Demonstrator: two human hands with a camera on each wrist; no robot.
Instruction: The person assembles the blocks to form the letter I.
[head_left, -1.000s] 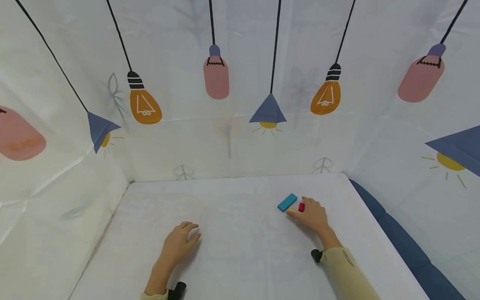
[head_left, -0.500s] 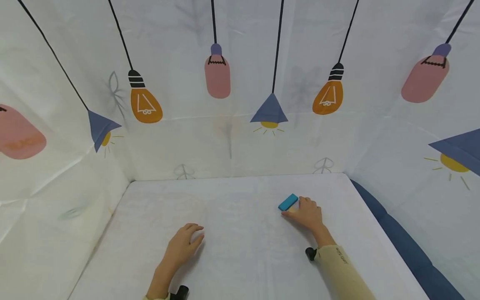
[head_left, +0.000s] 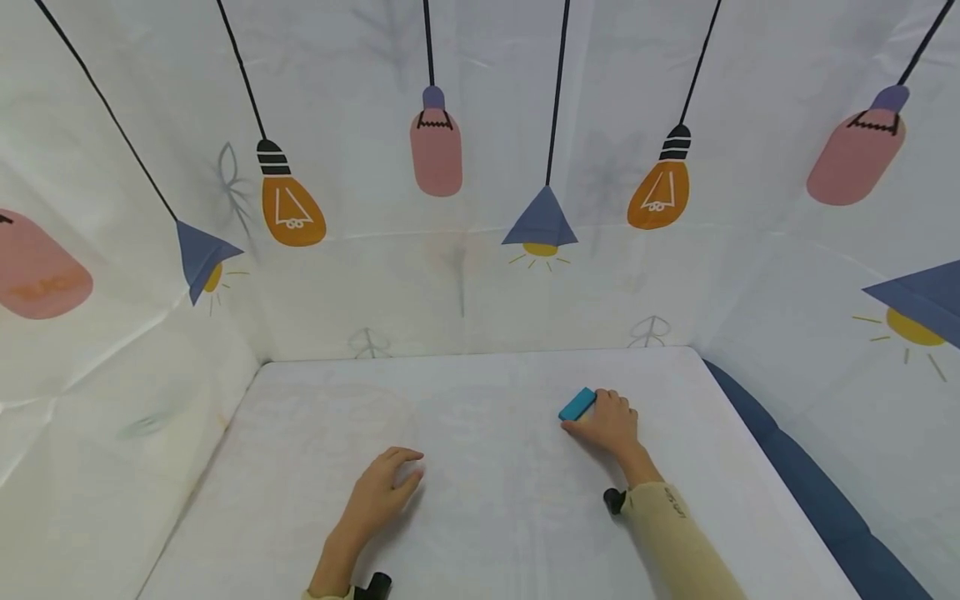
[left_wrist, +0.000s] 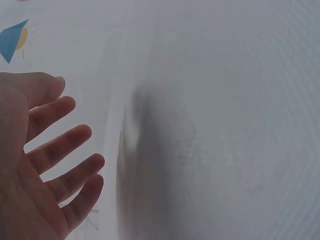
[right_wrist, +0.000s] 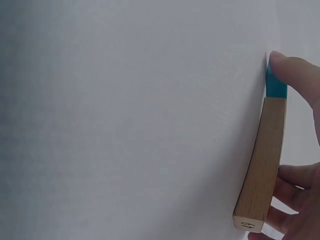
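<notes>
The left hand (head_left: 384, 493), fingers spread and holding nothing, has drifted right. Farther right on the table (head_left: 480, 508), the blue block (head_left: 576, 405), beside the wooden block (right_wrist: 263, 160), is now pinched by the right hand (head_left: 609, 423), so it seems secured.

The right hand (head_left: 606, 423) mostly hides the wooden block (right_wrist: 262, 160) from the head view. The print (head_left: 675, 502) on the sleeve (head_left: 686, 546) (dark lettering) is too small to read.
</notes>
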